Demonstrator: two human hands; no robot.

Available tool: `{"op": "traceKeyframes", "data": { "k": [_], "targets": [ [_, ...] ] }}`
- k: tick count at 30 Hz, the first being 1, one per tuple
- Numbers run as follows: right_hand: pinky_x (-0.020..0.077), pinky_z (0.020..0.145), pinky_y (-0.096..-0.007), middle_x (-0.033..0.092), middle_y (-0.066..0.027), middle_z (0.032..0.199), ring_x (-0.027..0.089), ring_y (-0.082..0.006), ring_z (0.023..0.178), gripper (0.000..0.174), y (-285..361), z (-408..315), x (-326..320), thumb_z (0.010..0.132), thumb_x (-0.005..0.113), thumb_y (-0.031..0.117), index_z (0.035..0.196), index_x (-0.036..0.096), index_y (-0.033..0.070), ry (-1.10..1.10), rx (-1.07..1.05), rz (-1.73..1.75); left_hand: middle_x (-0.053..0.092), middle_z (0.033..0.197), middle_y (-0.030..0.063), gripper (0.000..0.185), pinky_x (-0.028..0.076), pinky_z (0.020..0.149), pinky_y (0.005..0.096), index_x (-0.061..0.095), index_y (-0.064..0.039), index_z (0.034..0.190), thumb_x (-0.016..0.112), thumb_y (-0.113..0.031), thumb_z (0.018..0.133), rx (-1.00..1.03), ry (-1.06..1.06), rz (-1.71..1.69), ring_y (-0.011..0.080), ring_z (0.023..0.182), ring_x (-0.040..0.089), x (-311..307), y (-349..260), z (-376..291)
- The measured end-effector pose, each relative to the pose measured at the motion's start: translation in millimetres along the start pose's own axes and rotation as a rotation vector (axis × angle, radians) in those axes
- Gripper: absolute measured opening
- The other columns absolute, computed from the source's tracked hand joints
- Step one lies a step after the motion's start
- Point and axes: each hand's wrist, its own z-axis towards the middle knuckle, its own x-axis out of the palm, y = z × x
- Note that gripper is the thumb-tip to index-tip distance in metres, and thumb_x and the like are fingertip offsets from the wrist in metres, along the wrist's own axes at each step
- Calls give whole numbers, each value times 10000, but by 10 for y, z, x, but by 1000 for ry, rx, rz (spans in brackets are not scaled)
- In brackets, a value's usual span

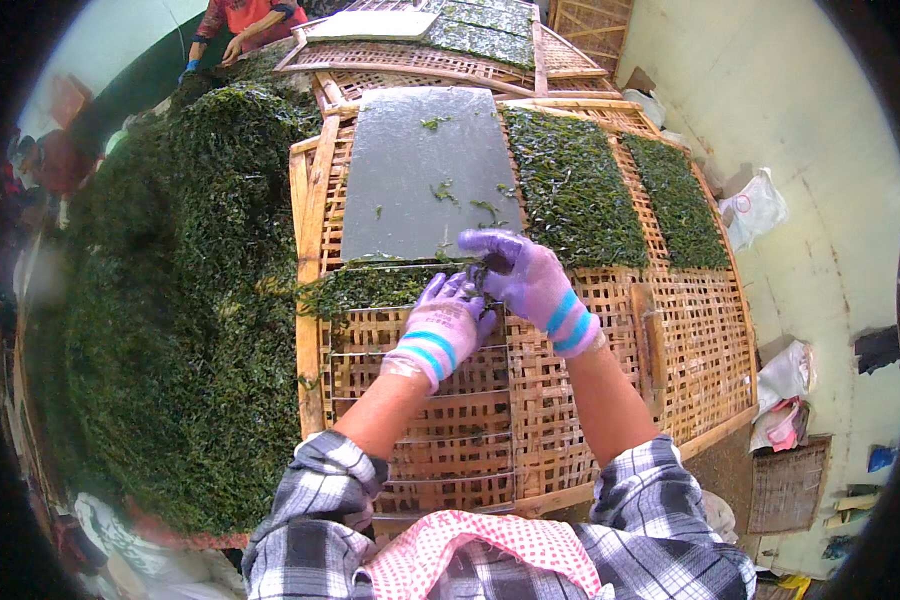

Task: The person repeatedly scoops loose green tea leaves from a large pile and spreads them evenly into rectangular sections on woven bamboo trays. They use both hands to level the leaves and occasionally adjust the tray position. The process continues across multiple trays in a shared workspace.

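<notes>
My left hand (439, 326), in a purple-coated knit glove, lies palm down with its fingers on the edge of a narrow strip of green leafy seaweed-like plants (375, 286). Just to its right, my right hand (529, 281) is raised with its fingers curved. Dark green bits sit at its fingertips, and whether they are gripped is hard to see. Beyond the hands a smooth grey board (427, 180) lies on the woven bamboo rack (555, 420), with a few loose scraps on it. A thin wire frame (450, 433) rests on the weave below my left hand.
A large heap of the green plants (165, 315) rises along the left side. Two pressed green sheets (577, 187) lie right of the board. A wooden bar (647, 345) sits on the rack. Another person (251, 26) works at the heap's far end, near a second rack (435, 60).
</notes>
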Motion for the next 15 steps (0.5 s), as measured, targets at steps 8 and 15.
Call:
{"op": "traceKeyframes", "data": {
  "k": [8, 15],
  "targets": [
    [504, 877, -361, 674, -87, 1116, 637, -285, 1015, 301, -193, -125, 14, 832, 676, 162, 1129, 666, 114, -372, 2, -522, 536, 1356, 128, 433, 308, 1120, 412, 526, -90, 1323, 464, -326, 966, -152, -213, -80, 277, 1295, 464, -198, 371, -521],
    [501, 875, -417, 672, -115, 1065, 634, -316, 992, 299, -34, 68, -214, 878, 616, 283, 1135, 653, 134, 87, 136, -734, 441, 1446, 134, 522, 237, 1153, 439, 450, -80, 1395, 503, -347, 950, 105, -315, -17, 304, 1376, 357, -78, 137, -288]
  ]
}}
